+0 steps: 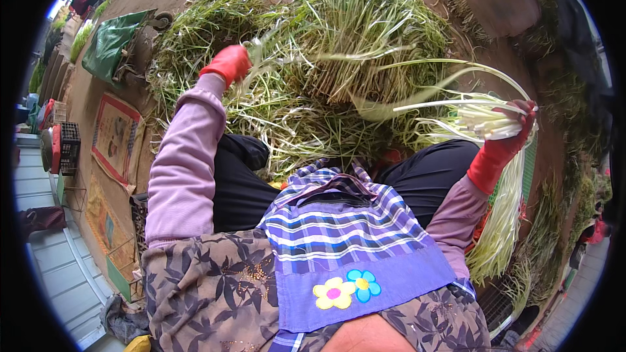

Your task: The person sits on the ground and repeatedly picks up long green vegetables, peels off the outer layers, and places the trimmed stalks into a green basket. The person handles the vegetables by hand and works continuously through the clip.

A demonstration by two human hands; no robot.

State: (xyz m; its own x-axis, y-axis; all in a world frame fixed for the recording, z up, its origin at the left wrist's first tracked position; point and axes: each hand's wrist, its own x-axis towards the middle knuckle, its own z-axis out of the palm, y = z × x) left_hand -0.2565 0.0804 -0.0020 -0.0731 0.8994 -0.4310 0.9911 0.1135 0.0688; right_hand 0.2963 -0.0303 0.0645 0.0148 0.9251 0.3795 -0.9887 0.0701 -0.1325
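My left hand (230, 64), in a red glove, is raised at the left over the heap, blurred. Its fingers are closed around some thin green leaves. In my right hand (513, 122), also red-gloved, is a bundle of long pale-stemmed plants (481, 120), perhaps garlic chives. Their white ends point left, and pale yellow-green leaves (499, 239) hang down outside my right thigh. One stalk arches from that hand over the heap. A large sheaf of green plants (362, 34) lies before me, on a heap of loose leaves and stalks (274, 122) reaching my knees.
A green plastic sheet (115, 44) covers something wheeled at the upper left. Below it, a printed sack (117, 137) lies on the earth ground beside a black plastic crate (70, 149). More cut plants (543, 220) lie along the right. Part of another person (596, 232) shows at the right rim.
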